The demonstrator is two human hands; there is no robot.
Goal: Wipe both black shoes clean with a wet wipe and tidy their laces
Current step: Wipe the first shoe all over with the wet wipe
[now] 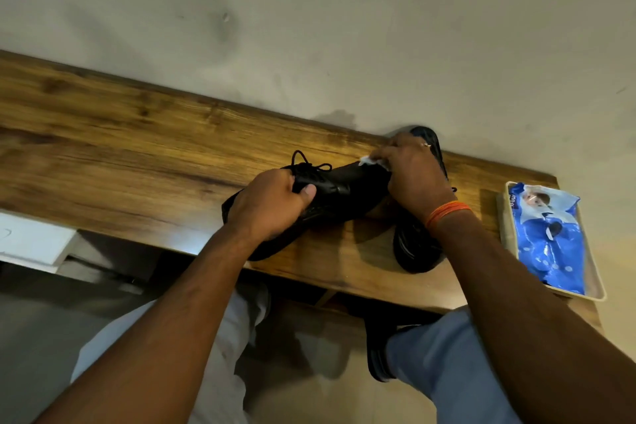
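1. Running diagonally across frame centre: wooden bench (pixel 137 148), set against a pale wall (pixel 309 10).
2. Shoe one (pixel 344 188) at centre frame, on the bench; laces (pixel 306 162) loose at its upper left.
3. Shoe two (pixel 413 251) just right of it, mostly hidden behind the right arm.
4. Blue wipes pack (pixel 547 237) in a tray (pixel 597 293), right edge.
5. Left hand (pixel 272 203) grips shoe one near the laces.
6. Right hand (pixel 413 172) pinches a white wipe (pixel 370 160) against shoe one's top.
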